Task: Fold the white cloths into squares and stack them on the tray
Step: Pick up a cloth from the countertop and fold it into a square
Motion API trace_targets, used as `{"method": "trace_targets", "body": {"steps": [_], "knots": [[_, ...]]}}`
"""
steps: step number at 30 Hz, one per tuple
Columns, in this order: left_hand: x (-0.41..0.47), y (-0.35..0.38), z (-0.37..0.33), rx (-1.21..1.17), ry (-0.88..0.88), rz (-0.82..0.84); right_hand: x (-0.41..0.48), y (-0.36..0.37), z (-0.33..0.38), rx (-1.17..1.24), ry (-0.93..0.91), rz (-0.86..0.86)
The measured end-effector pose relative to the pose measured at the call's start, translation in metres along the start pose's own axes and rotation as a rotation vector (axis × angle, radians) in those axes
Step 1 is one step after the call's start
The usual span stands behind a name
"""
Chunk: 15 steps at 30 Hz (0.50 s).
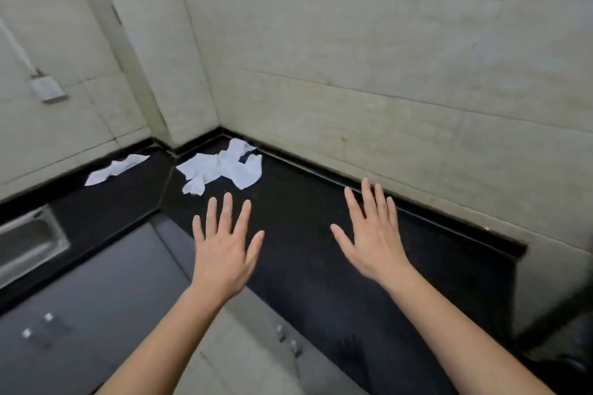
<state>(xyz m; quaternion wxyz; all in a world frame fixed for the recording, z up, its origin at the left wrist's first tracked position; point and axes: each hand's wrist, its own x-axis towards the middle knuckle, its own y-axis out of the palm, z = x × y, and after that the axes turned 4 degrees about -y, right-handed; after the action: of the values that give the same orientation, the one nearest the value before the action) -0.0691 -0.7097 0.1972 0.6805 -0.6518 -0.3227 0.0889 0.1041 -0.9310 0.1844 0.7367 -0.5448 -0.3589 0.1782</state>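
From my remote seat I see both bare hands held out, palms down, over a glossy black stone countertop (305, 234) that runs along an L-shaped corner. My left hand (224, 253) has its fingers spread wide and straight, gripping nothing; it hangs over the counter's near edge. My right hand (373, 244) is likewise flat with fingers fanned apart and empty, its fingertips reaching close to the raised black ledge at the foot of the wall. Whether either palm actually touches the stone I cannot tell.

The task's things lie farther back. A crumpled heap of white cloths (224, 168) sits in the inner corner of the counter, unfolded and rumpled, just beyond my left fingertips but apart from them. A second, smaller crumpled white cloth (117, 168) lies well to the left of that heap on the other leg of the counter, near the wall.

At the far left edge a stainless steel sink basin (29, 240) is sunk into the counter. Pale beige tiled walls (385, 58) rise behind everything, and a small white wall socket (48, 90) is mounted on the left wall. Below the counter edge, grey cabinet fronts (106, 298) carry small metal knobs.
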Motion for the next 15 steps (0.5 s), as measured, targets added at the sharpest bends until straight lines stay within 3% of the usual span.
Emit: {"method": "trace_targets", "body": {"steps": [7,15], "knots": [[-0.029,0.0,0.209,-0.027,-0.182,0.008,0.056,0.068,0.212,-0.01,-0.203,0.125],[-0.006,0.024,0.319,-0.025,-0.297,0.038,0.12,0.111,0.297,-0.035,-0.26,0.154]]}}
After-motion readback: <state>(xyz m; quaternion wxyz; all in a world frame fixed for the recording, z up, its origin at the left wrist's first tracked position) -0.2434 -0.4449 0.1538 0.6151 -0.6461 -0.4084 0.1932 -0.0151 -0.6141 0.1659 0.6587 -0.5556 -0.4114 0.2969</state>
